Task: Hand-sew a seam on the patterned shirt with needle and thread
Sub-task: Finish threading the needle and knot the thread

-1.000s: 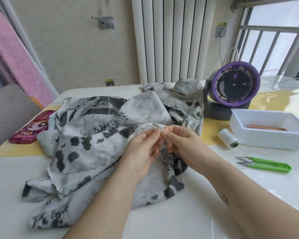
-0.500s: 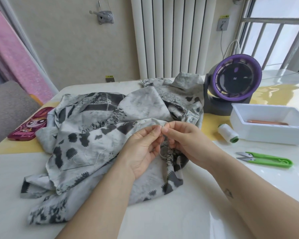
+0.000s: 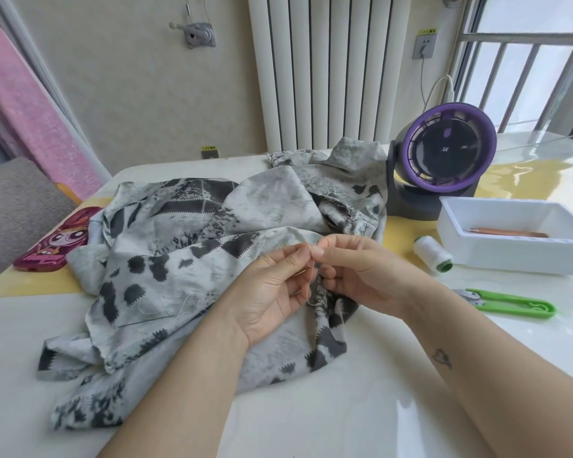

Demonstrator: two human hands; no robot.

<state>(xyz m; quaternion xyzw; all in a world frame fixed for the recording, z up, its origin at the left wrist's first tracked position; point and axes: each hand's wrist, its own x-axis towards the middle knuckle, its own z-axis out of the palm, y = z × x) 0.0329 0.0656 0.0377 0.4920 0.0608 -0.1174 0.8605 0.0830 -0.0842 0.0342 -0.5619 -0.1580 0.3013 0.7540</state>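
Thread point(image 3: 308, 292) pinched by L hand point(image 3: 268, 300), R hand point(image 3: 361, 276), over shirt point(image 3: 179, 259).

White table point(image 3: 361, 408), shirt point(image 3: 186, 276), spool point(image 3: 432, 253), snips point(image 3: 510, 304), fan point(image 3: 444, 160)

the shirt point(image 3: 192, 259) lies mid-tabletop point(image 3: 377, 408); fan point(image 3: 444, 160) behind it toward the right edge, then box point(image 3: 510, 252), spool point(image 3: 432, 254), snips point(image 3: 510, 304); phone case point(image 3: 52, 242) at the left edge.
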